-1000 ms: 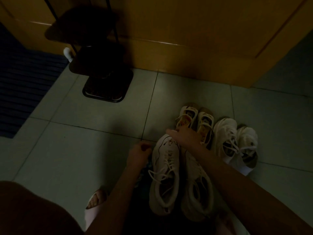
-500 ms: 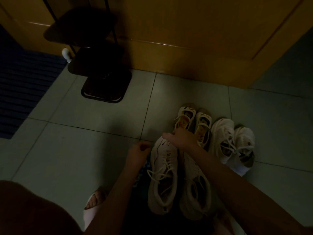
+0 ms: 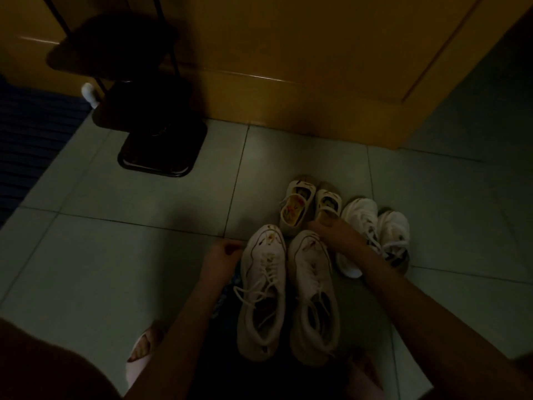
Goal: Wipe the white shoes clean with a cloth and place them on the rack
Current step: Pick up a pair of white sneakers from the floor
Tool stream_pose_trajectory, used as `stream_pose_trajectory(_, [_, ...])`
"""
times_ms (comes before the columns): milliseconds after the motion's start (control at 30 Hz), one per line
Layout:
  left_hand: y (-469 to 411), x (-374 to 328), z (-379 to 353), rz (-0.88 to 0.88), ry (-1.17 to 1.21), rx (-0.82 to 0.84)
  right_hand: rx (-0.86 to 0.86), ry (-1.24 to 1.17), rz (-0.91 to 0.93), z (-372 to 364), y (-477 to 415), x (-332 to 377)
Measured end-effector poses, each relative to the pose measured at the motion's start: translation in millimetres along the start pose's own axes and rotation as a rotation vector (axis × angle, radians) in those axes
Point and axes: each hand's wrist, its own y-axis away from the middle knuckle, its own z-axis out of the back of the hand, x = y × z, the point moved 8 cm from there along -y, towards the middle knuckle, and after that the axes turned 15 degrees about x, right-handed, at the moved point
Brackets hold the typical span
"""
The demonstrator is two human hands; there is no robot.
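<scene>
Two large white sneakers lie side by side on the tiled floor, toes away from me: the left sneaker and the right sneaker, both with dirt marks at the toe. My left hand is curled beside the left sneaker's toe, and a dark blue patterned cloth hangs below it, apparently held. At the outer toe edge of the right sneaker sits my right hand, its fingers bent down and lost in the dark. The dark shoe rack stands at the upper left.
Beyond the sneakers lie a small beige pair and a small white pair. A wooden door closes the back, and a blue mat lies at the left. My slippered foot is at the lower left.
My right hand slid from over the left sneaker's toe rightward to the right sneaker's outer toe edge. The left hand has stayed in place.
</scene>
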Motion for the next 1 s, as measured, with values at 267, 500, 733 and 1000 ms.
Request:
stream_pose_trajectory(267, [-2, 11, 4, 0.028, 0.012, -0.001, -0.026, -0.019, -0.006, -2, 14, 2])
stream_pose_trajectory(500, [-4, 28, 10, 0.083, -0.068, 0.0, -0.05, 0.051, -0.048, 0, 16, -10])
stream_pose_trajectory(733, [-4, 37, 12, 0.102, -0.145, -0.018, -0.019, -0.093, -0.073, 0, 16, -17])
stream_pose_trajectory(1000, [3, 60, 21, 0.232, -0.406, -0.008, -0.066, 0.032, -0.02, -6, 12, 11])
